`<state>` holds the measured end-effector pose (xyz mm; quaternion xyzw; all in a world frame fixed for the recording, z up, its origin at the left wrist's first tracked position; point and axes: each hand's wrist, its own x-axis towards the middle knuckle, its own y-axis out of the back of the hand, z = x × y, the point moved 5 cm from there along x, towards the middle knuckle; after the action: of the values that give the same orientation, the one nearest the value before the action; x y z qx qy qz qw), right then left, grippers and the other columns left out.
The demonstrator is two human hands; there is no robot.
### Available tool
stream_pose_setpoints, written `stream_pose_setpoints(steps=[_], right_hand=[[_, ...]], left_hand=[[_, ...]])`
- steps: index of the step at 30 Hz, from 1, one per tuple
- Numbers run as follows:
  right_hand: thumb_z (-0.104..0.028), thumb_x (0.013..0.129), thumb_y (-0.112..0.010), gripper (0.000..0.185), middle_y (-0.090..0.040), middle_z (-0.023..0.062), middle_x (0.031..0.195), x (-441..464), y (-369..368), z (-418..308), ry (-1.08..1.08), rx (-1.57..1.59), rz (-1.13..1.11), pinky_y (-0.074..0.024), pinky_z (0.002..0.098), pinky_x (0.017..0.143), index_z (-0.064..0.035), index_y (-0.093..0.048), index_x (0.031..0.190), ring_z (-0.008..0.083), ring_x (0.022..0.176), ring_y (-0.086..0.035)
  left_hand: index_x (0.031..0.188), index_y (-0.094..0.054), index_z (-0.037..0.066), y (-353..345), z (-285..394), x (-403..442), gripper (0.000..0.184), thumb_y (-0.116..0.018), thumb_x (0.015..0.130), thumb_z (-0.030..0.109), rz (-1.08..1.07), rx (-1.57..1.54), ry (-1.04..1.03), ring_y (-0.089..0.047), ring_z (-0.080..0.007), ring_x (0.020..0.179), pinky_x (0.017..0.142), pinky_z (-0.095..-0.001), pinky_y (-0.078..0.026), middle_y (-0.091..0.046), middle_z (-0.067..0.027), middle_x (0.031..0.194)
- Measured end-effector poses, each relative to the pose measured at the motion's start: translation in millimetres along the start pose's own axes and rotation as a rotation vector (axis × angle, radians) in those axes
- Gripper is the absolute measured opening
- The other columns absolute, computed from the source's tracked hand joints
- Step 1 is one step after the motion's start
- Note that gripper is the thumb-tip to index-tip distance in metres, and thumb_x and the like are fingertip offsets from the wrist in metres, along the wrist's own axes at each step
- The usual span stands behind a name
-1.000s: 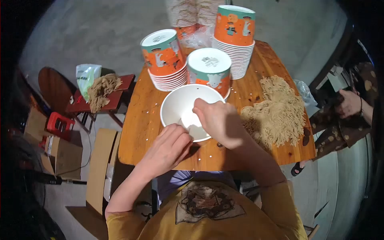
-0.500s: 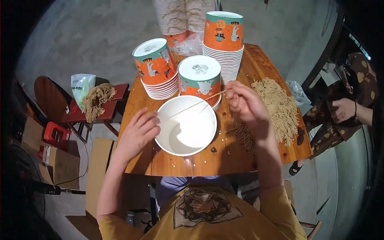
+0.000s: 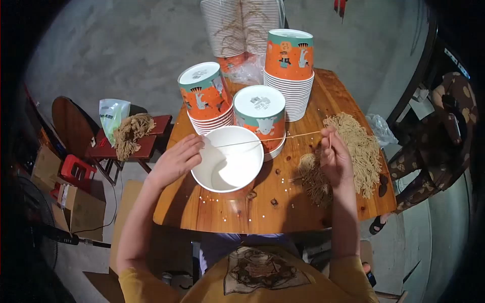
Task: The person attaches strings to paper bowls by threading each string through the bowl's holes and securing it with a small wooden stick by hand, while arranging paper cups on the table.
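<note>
The step in hand appears to be drawing a thin tan cord (image 3: 303, 135) straight across the mouth of a white paper bucket (image 3: 242, 167). The bucket stands mouth-up near the front edge of the wooden bench (image 3: 237, 208), left of its middle. The right hand (image 3: 337, 157) is closed to a fingertip pinch on the cord's far end, above the front of the tan cord heap (image 3: 359, 156) by the bench's right edge. The left hand (image 3: 176, 161) lies half-curled at the bucket's left rim; whether its fingertips grip the cord or the rim, I cannot tell. By my judgement, the next move calls for a firm right pinch and a steady left hand, so that the light bucket does not tip.

Compared with half a second ago, the right hand is farther from the bucket and the cord runs longer and flatter; the left hand remains at the rim.
</note>
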<state>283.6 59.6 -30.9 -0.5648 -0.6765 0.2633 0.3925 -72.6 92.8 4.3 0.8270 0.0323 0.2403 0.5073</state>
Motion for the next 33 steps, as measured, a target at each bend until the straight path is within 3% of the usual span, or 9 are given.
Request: stream_pose_setpoints(steps=[7, 9, 11, 13, 18, 21, 29, 31, 33], right_hand=[[-0.012, 0.090, -0.053, 0.017, -0.064, 0.0082, 0.086, -8.4, -48.4, 7.0, 0.016, -0.656, 0.143, -0.0487, 0.0222, 0.063, -0.0008, -0.053, 0.102, 0.0101, 0.068, -0.058], [-0.013, 0.090, -0.053, 0.017, -0.064, 0.0088, 0.087, -7.3, -55.0, 13.6, 0.002, -0.668, 0.117, -0.0484, 0.0236, 0.067, -0.0008, -0.054, 0.101, 0.0103, 0.071, -0.058], [-0.013, 0.090, -0.053, 0.016, -0.064, 0.0094, 0.087, -6.5, -67.5, 21.3, -0.026, -0.666, 0.078, -0.0483, 0.0237, 0.068, -0.0007, -0.054, 0.100, 0.0106, 0.071, -0.058], [-0.013, 0.089, -0.056, 0.017, -0.065, 0.0103, 0.089, -7.7, -70.7, 29.5, 0.018, -0.681, -0.007, -0.0480, 0.0234, 0.072, 0.0000, -0.054, 0.100, 0.0123, 0.078, -0.060], [-0.018, 0.091, -0.059, 0.026, -0.066, 0.0135, 0.094, -21.0, -77.6, 38.5, -0.038, -0.667, -0.019, -0.0512, 0.0264, 0.070, 0.0022, -0.054, 0.105, 0.0142, 0.080, -0.062], [-0.016, 0.090, -0.060, 0.022, -0.066, 0.0126, 0.094, -19.7, -72.5, 31.4, 0.077, -0.750, -0.021, -0.0504, 0.0278, 0.078, 0.0017, -0.055, 0.103, 0.0148, 0.086, -0.062], [-0.010, 0.088, -0.058, 0.012, -0.065, 0.0098, 0.097, -29.7, -42.7, 35.2, 0.037, -0.925, 0.085, -0.0464, 0.0304, 0.086, -0.0015, -0.059, 0.097, 0.0168, 0.092, -0.062], [-0.006, 0.084, -0.059, 0.015, -0.062, 0.0091, 0.108, -40.7, -57.9, 27.7, 0.468, -1.711, -0.115, -0.0427, 0.0363, 0.092, -0.0044, -0.060, 0.099, 0.0235, 0.102, -0.058], [-0.007, 0.085, -0.057, 0.018, -0.060, 0.0087, 0.110, -50.4, -57.1, 31.7, 0.544, -1.672, -0.123, -0.0413, 0.0384, 0.093, -0.0051, -0.060, 0.102, 0.0265, 0.105, -0.055]], left_hand=[[0.102, -0.056, 0.003, 30.1, 6.4, 13.2, 0.026, -0.057, 0.076, 0.008, 0.095, 0.065, 0.143, -0.046, -0.0317, 0.121, 0.102, -0.0404, -0.039, -0.052, -0.0150, 0.125], [0.107, -0.055, 0.002, 34.8, 30.0, 23.4, 0.031, -0.058, 0.076, 0.002, 0.311, -0.683, 0.599, -0.050, -0.0340, 0.116, 0.098, -0.0396, -0.041, -0.052, -0.0173, 0.123], [0.117, -0.048, 0.001, 54.9, 80.1, 54.7, 0.036, -0.057, 0.083, -0.003, 0.462, -0.739, 0.399, -0.056, -0.0265, 0.105, 0.089, -0.0347, -0.045, -0.056, -0.0145, 0.116], [0.124, -0.039, 0.001, 35.5, 114.9, 81.7, 0.039, -0.055, 0.089, 0.002, 0.427, -1.395, 0.732, -0.056, -0.0165, 0.095, 0.082, -0.0288, -0.046, -0.053, -0.0126, 0.115], [0.112, -0.038, 0.001, -0.3, 142.2, 112.0, 0.025, -0.052, 0.092, 0.003, 0.684, -1.723, 0.782, -0.053, -0.0099, 0.083, 0.078, -0.0227, -0.044, -0.051, -0.0054, 0.096], [0.103, -0.045, 0.003, -11.1, 155.2, 107.4, 0.012, -0.043, 0.098, 0.013, 0.388, -1.837, 0.845, -0.048, -0.0048, 0.072, 0.065, -0.0197, -0.039, -0.050, 0.0013, 0.078], [0.091, -0.056, 0.005, 0.5, 145.3, 89.4, 0.019, -0.048, 0.097, 0.021, 0.157, -1.380, 0.911, -0.056, -0.0146, 0.049, 0.048, -0.0302, -0.044, -0.057, -0.0051, 0.059], [0.090, -0.055, 0.004, 23.0, 141.8, 95.4, 0.019, -0.052, 0.094, 0.023, 0.142, -0.740, 0.659, -0.059, -0.0263, 0.049, 0.045, -0.0380, -0.045, -0.059, -0.0125, 0.058], [0.088, -0.055, 0.004, 22.6, 142.0, 97.4, 0.020, -0.054, 0.092, 0.024, 0.067, -0.663, 0.632, -0.059, -0.0292, 0.049, 0.044, -0.0400, -0.045, -0.058, -0.0144, 0.058]])
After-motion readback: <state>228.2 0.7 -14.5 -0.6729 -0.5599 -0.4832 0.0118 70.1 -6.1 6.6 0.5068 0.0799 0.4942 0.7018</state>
